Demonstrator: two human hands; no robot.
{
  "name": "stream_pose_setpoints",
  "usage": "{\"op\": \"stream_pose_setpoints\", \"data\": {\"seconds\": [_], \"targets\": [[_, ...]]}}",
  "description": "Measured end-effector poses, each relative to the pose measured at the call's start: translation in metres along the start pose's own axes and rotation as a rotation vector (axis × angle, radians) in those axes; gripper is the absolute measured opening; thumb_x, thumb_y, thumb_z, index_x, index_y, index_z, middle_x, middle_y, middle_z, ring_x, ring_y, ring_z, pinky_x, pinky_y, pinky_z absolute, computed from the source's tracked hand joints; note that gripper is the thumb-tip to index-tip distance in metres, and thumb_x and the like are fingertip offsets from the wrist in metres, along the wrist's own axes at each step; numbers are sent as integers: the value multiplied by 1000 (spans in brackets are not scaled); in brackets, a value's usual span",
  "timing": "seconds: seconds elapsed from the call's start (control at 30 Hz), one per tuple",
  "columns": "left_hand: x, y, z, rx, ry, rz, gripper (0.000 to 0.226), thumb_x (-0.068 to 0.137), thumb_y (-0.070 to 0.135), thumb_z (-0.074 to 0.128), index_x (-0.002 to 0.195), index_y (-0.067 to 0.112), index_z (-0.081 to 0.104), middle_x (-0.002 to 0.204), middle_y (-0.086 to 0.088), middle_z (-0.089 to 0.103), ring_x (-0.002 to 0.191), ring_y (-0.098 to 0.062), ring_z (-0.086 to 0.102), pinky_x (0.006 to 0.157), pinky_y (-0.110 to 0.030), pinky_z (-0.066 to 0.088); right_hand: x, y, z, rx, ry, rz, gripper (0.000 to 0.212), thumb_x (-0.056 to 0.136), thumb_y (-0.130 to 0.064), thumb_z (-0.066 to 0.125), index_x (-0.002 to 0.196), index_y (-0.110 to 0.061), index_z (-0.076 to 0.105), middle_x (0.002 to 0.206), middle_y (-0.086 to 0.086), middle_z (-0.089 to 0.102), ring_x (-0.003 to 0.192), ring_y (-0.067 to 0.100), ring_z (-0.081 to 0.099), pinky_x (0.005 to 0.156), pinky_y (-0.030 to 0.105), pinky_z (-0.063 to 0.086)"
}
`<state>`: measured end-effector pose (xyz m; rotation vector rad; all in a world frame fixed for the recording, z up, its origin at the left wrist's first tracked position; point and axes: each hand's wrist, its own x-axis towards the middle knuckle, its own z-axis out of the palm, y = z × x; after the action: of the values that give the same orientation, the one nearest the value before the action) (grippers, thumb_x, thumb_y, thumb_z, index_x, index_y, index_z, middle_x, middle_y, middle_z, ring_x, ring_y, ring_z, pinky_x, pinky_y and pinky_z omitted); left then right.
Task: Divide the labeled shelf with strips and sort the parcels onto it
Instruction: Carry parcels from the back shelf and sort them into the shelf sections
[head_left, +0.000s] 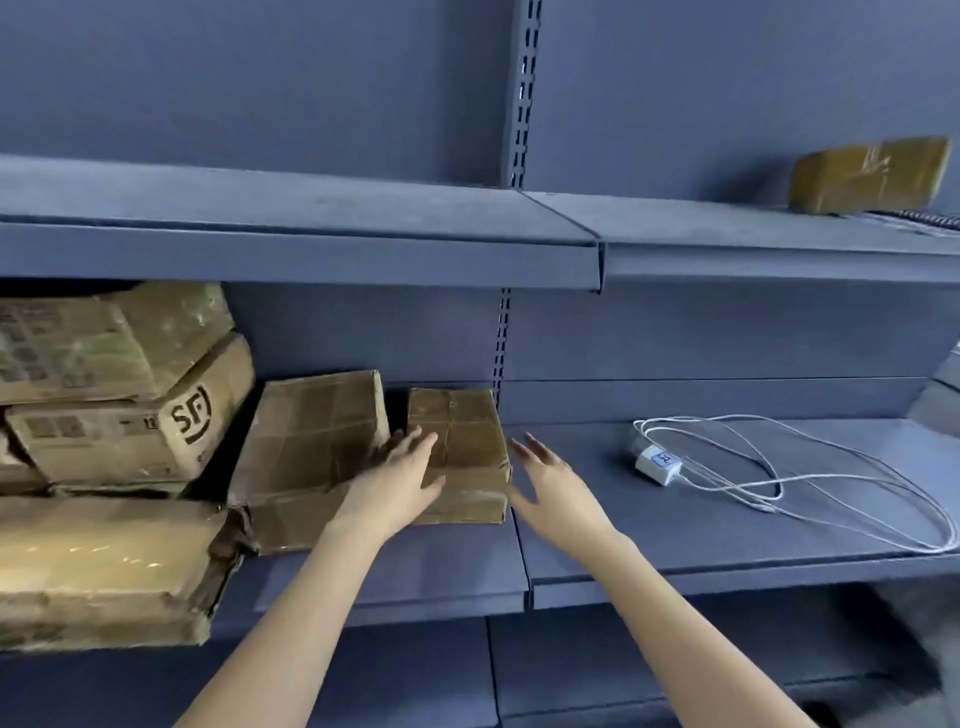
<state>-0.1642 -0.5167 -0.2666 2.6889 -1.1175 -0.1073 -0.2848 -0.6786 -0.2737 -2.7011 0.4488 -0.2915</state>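
Here the sorting step seems in hand: both hands flank a small taped parcel (457, 452) lying flat on the middle shelf (727, 519), at its left bay's right end. The left hand (400, 478) rests flat on the parcel's left side with fingers straight; the right hand (550, 483) hovers just beside its right edge, fingers spread, gripping nothing. Next, I judge, both palms must close on the sides to lift it. No divider strips are visible. Left of it a larger parcel (311, 441) leans against a stack of boxes (119, 415). The right bay holds a white charger and cable (670, 462); the upper shelf (779, 228) carries another parcel (867, 179)
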Motion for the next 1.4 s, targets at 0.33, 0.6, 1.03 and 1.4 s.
{"op": "stream_pose_setpoints", "data": {"seconds": [0.33, 0.6, 1.03, 1.4], "targets": [[37, -19, 36, 419, 77, -47, 73, 91, 56, 42, 147, 16, 17, 139, -15, 46, 143, -28, 18, 117, -46, -8, 58, 31, 60, 242, -75, -31, 78, 88, -39, 60, 150, -31, 13, 157, 2, 17, 134, 23, 39, 97, 28, 41], [46, -15, 30, 100, 154, -23, 67, 91, 49, 50, 146, 20, 25, 146, -2, 41, 143, -21, 18, 116, -35, 0, 66, 40, 61, 437, -2, -34, 77, 84, -39, 66, 147, -25, 25, 138, -1, 45, 118, 15, 47, 81, 4, 36], [-39, 59, -27, -610, 528, -105, 55, 83, 23, 69, 133, 34, 48, 129, 11, 55, 106, -37, 54, 98, -35, 45, 8, 3, -41, 462, 146, -160, 71, 83, -37, 67, 143, -38, 29, 149, -1, 35, 131, 18, 40, 105, 32, 38], [-210, 39, -71, -572, 848, -426, 52, 80, 19, 73, 126, 35, 56, 111, 12, 65, 88, -16, 59, 80, -19, 47, -53, -113, -50, 594, -97, -527, 72, 78, -43, 70, 141, -38, 35, 105, -6, 51, 89, 14, 41, 91, 49, 48]]}}
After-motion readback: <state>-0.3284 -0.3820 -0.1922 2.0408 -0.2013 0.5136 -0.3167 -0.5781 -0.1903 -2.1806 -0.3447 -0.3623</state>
